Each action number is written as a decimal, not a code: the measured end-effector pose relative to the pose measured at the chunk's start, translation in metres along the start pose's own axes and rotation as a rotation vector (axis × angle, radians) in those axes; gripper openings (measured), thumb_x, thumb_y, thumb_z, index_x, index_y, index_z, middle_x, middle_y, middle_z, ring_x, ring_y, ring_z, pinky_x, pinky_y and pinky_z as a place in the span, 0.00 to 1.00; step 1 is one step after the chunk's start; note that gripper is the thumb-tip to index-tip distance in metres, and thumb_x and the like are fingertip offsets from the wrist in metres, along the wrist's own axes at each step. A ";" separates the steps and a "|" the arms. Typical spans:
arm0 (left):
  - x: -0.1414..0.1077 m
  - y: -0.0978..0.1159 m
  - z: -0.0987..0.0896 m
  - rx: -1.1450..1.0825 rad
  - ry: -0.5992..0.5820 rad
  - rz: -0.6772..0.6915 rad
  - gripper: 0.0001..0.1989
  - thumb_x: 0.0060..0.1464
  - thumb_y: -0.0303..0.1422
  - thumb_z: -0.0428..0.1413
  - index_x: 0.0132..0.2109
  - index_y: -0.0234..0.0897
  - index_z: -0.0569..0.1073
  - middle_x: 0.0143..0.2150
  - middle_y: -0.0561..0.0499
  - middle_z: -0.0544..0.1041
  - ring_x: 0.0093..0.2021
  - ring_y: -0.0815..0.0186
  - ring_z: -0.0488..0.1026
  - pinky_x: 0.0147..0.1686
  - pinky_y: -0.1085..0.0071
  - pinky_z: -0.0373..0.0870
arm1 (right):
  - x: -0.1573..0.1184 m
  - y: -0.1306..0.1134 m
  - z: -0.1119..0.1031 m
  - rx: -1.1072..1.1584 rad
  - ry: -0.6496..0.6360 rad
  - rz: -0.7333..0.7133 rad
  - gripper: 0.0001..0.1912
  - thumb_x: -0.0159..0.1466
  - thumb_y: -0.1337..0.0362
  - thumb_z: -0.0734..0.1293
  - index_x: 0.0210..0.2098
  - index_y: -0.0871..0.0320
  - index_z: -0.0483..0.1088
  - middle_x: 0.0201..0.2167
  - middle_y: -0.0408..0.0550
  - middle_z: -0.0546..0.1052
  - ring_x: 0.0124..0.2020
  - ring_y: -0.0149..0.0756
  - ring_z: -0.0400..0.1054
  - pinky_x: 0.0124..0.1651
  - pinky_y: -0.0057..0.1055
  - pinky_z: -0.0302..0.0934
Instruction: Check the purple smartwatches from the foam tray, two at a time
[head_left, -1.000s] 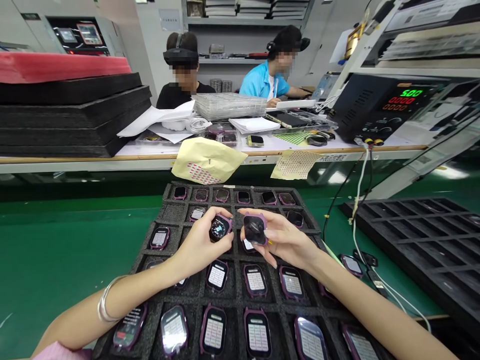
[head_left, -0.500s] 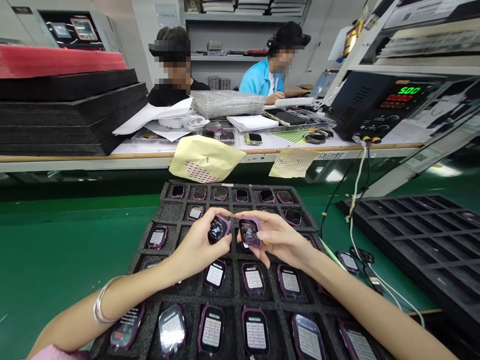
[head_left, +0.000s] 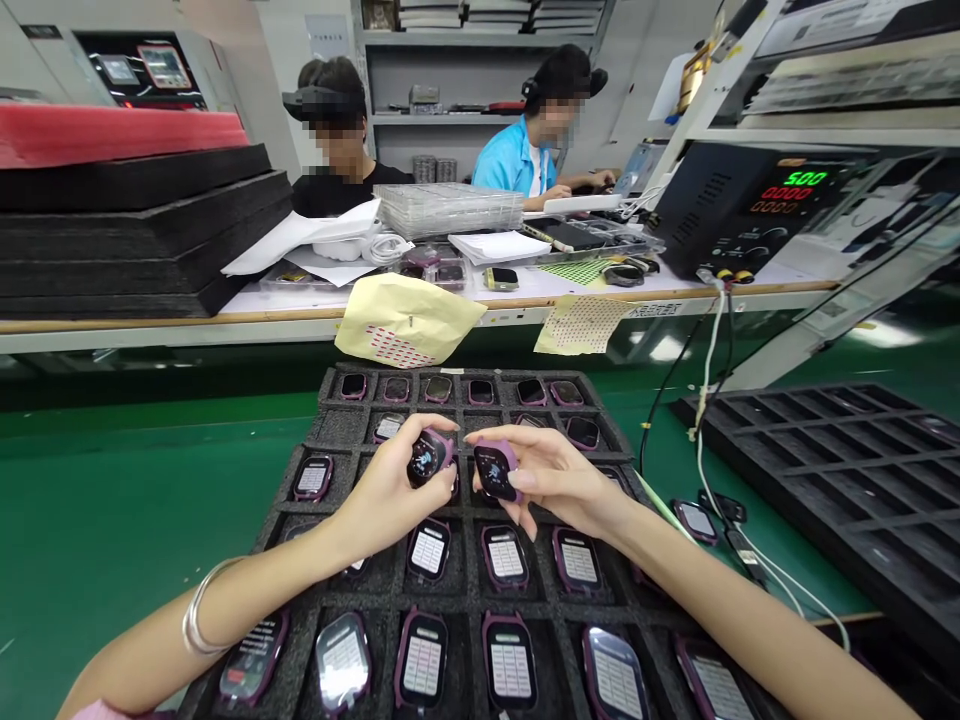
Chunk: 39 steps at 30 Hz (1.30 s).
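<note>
My left hand [head_left: 401,480] grips a purple-framed smartwatch body [head_left: 427,457] between thumb and fingers, its dark screen lit with a watch face. In my right hand [head_left: 555,478] is a second purple smartwatch body [head_left: 496,470], also lit, pinched along its edges and tilted. The two watches are held side by side with a small gap between them. Below both hands lies a black foam tray [head_left: 466,603] divided into compartments. Several watch bodies sit in it, many showing a pale grid on screen, such as the lit watch [head_left: 511,662] near the front.
Stacked black foam trays [head_left: 135,225] stand left on the bench. A power supply [head_left: 742,215] is at right, its cables [head_left: 709,390] hanging down. Another foam tray [head_left: 817,470] lies at right. Yellow sticker sheets [head_left: 409,318] hang over the bench edge. Two people sit beyond.
The two watches have moved slightly apart, the left one shifting a little left. The right watch has turned a little. The whole view has shifted slightly.
</note>
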<state>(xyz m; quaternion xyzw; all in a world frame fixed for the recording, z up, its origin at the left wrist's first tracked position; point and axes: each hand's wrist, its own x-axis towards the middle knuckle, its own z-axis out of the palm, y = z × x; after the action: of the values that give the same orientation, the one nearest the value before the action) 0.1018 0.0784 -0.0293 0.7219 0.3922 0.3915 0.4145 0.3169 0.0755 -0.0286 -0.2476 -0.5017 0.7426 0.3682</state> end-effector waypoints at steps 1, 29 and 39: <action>0.000 0.001 0.000 0.004 0.001 0.001 0.15 0.50 0.25 0.53 0.47 0.38 0.66 0.40 0.52 0.73 0.39 0.66 0.70 0.41 0.72 0.66 | 0.000 0.000 0.000 -0.005 -0.002 0.001 0.23 0.58 0.66 0.71 0.53 0.60 0.69 0.36 0.51 0.77 0.23 0.29 0.71 0.20 0.23 0.69; -0.005 0.008 -0.007 -0.068 0.077 -0.077 0.15 0.50 0.26 0.53 0.46 0.40 0.66 0.27 0.59 0.64 0.18 0.76 0.59 0.19 0.77 0.58 | -0.005 -0.008 0.004 -0.005 0.033 -0.051 0.22 0.57 0.66 0.71 0.51 0.60 0.69 0.35 0.51 0.77 0.21 0.29 0.71 0.18 0.23 0.68; 0.004 0.001 0.002 -0.386 -0.100 -0.248 0.22 0.48 0.30 0.58 0.50 0.38 0.62 0.27 0.59 0.67 0.20 0.74 0.66 0.22 0.75 0.66 | -0.002 -0.006 0.004 -0.035 0.101 0.034 0.25 0.61 0.64 0.67 0.58 0.58 0.63 0.35 0.52 0.77 0.26 0.34 0.73 0.22 0.26 0.69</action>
<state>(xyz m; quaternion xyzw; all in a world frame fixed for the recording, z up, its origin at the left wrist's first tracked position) 0.1052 0.0810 -0.0279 0.5941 0.3746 0.3691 0.6087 0.3172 0.0727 -0.0217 -0.2998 -0.4909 0.7264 0.3761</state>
